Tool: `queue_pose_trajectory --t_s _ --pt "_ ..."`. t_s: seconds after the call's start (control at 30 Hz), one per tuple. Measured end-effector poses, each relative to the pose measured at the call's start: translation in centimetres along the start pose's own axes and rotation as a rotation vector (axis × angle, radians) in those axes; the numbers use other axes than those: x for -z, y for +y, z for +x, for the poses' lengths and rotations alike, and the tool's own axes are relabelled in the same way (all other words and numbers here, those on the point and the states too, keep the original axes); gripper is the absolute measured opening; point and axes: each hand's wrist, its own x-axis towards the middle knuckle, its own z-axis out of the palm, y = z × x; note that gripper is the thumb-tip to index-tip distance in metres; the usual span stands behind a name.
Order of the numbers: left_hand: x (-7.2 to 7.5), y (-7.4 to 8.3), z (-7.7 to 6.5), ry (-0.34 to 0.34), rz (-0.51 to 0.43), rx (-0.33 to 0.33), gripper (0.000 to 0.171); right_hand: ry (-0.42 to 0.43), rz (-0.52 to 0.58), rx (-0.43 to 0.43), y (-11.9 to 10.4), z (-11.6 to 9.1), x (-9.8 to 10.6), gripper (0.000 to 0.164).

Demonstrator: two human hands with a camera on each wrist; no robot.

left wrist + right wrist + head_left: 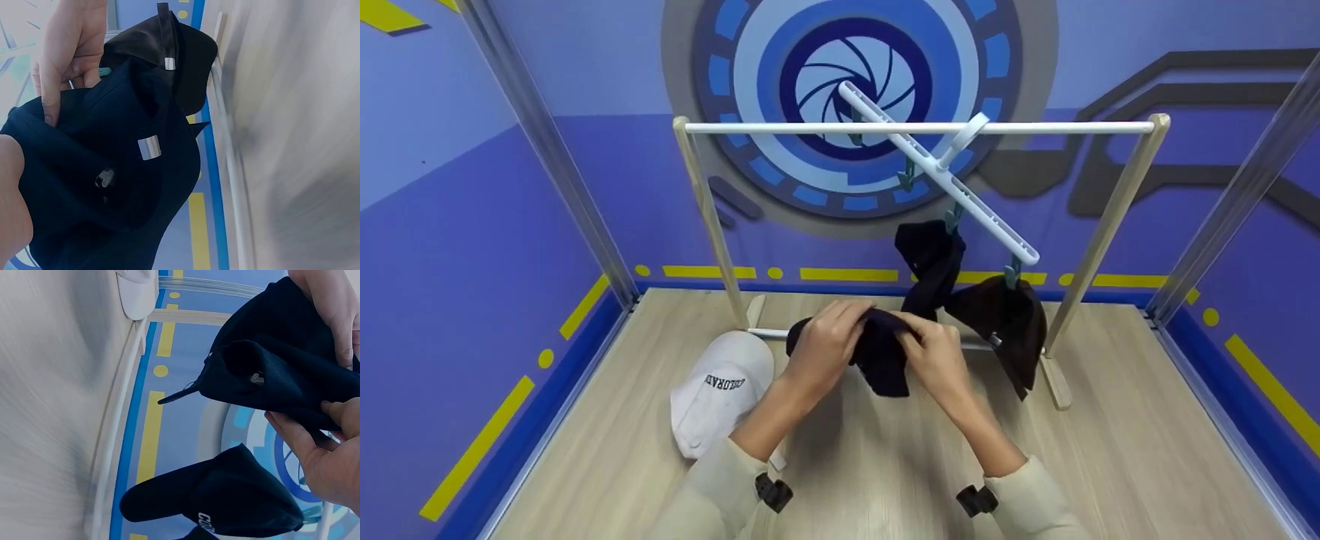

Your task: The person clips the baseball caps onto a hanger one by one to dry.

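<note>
A white cap reads "COLORAD…". Left hand and right hand pinch a black cap, long axis crosswise, strap down.

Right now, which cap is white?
The white cap lies on the tabletop; the held cap, left clipped cap and right clipped cap are dark.

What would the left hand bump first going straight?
Past the dark fabric cap it grips, the left hand might meet the leftmost black fabric cap hanging from the white plastic hanger; depth's unclear.
</note>
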Motion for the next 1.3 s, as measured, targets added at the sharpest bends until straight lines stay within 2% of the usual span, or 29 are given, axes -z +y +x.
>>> queue_pose_trajectory --t_s 0.2,0.37,0.7,0.97,1.13,1.3 --pt "-0.1 0.2 1.1 0.010 0.026 -0.002 0.023 0.001 0.000 0.000 0.0 0.7 0.8 0.020" --pt "-0.2 0.1 1.3 -0.007 0.026 0.003 0.023 0.006 -0.011 0.002 0.0 0.8 0.9 0.019" --pt "-0.1 -0.1 1.1 -0.041 0.044 0.053 0.021 -0.086 0.017 -0.050 -0.1 0.4 0.4 0.007" --pt "-0.1 -0.3 1.2 -0.057 0.063 0.089 0.020 -0.139 0.030 -0.019 -0.2 0.6 0.4 0.005" --pt "0.0 -0.2 1.7 -0.056 0.061 0.114 0.022 -0.123 0.071 -0.012 -0.5 0.9 0.6 0.012" --pt "0.0 -0.1 2.4 -0.063 0.050 0.099 0.024 -0.072 0.138 -0.015 -0.4 1.3 0.8 0.013"
